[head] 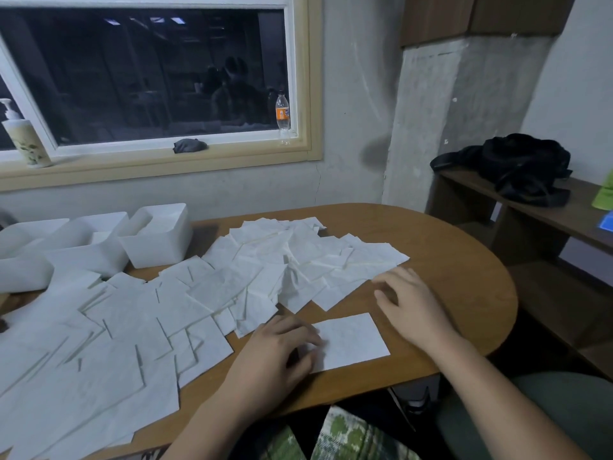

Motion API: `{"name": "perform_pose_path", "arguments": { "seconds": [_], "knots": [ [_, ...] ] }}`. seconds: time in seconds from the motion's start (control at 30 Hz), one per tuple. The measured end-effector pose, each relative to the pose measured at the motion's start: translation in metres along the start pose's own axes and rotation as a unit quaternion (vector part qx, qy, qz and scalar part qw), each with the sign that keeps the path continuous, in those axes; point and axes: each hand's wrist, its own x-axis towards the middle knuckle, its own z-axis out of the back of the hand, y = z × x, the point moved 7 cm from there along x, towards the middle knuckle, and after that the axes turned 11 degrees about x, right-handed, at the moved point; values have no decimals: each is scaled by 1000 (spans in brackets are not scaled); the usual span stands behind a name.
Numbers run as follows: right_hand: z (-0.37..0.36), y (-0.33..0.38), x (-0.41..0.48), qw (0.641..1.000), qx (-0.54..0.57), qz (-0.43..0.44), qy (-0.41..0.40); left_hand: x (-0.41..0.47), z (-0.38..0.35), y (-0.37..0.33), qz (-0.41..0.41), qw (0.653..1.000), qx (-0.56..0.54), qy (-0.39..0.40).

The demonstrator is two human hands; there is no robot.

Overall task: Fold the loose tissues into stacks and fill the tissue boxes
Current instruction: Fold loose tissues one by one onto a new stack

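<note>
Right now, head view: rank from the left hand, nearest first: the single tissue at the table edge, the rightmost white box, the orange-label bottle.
1. The single tissue: touched by the left hand, at the near edge of the table.
2. The rightmost white box: past the tissue pile, toward the table's far left.
3. The orange-label bottle: on the window sill, beyond the table.

Rounded wooden bench (464,260): loose tissues (132,327) sprawl across left and middle, one folded tissue (351,340) apart at the front edge, three white boxes (156,247) far left.
</note>
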Motion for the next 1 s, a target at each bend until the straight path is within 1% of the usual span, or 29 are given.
{"name": "perform_pose_path", "arguments": {
  "seconds": [0.07, 0.17, 0.27, 0.5, 0.6, 0.67, 0.87, 1.0],
  "knots": [
    [1, -14, 15, 998, -60, -18, 0, 0, 1, 0, 1, 1000, -4, -1],
    [1, -23, 22, 994, -92, -48, 20, -1, 1, 1, 3, 1000, -4, 3],
    [0, -19, 17, 993, -115, -34, 12, -1, 1, 1, 8, 1000, -7, 9],
    [3, -16, -5, 994, -106, 1, -15, -1, 2, 4, 27, 999, -23, 18],
    [4, -11, -11, 992, -114, 34, -29, -1, 3, 4, 34, 999, -36, 14],
    [7, -8, -11, 992, -114, 41, -37, -2, 4, 6, 45, 997, -57, 4],
    [2, -4, -13, 995, -85, 45, -1, -2, 7, 8, 56, 996, -68, -11],
    [3, -6, -13, 996, -75, 35, -8, -3, 8, 6, 50, 996, -71, -11]
  ]
}}
